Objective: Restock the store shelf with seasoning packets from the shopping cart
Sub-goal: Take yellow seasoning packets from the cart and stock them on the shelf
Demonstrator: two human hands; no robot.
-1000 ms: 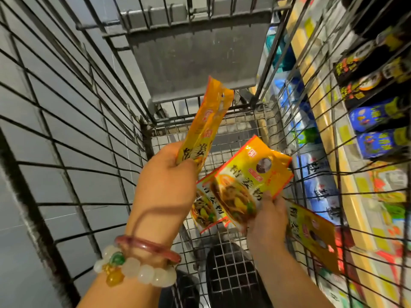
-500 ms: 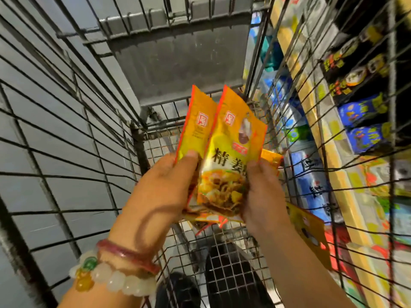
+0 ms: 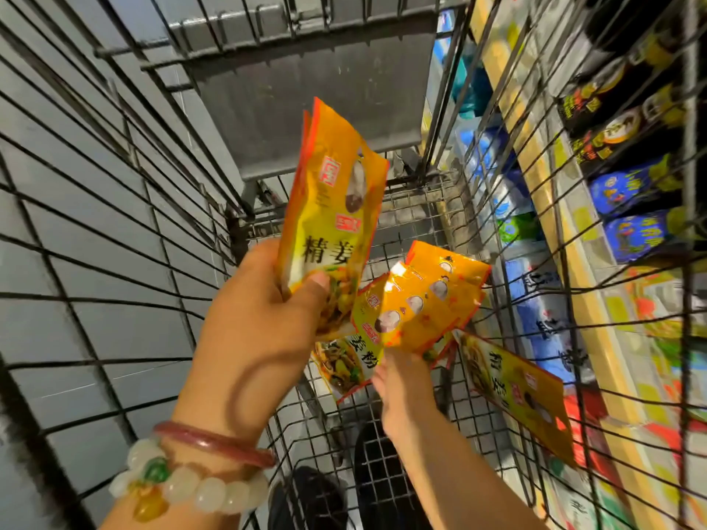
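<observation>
Head view looks down into the wire shopping cart (image 3: 114, 231); the store shelf (image 3: 566, 208) runs along the 3 o'clock side, seen through the cart's mesh. Left hand (image 3: 260, 323), near frame centre, grips a small stack of yellow seasoning packets (image 3: 333, 208): thumb pressed on the printed front, fingers curled behind, packets standing nearly upright and pointing toward 12 o'clock. At least two layered edges show at the top; exact count cannot be told. Right hand (image 3: 401, 380), just toward 4 o'clock of the left, is low in the basket and touching a fanned bunch of loose packets (image 3: 421, 300). The frame is blurred there and the fingers are mostly hidden behind the packets, so whether it has closed a grip on them cannot be told. One further packet (image 3: 512, 388) leans against the cart's right wall at about 4 o'clock, apart from both hands. A beaded bracelet (image 3: 191, 487) and a red bangle (image 3: 214, 441) sit on the left wrist. Progress, as a judgement: gathering stage only. Packets are being collected into the left hand, several remain in the cart, and no yellow packet of this kind can be made out on the shelf, though that area is too blurred to be sure. Left to do: pick up the rest, lift the stack clear of the cart, and place it on the shelf.
</observation>
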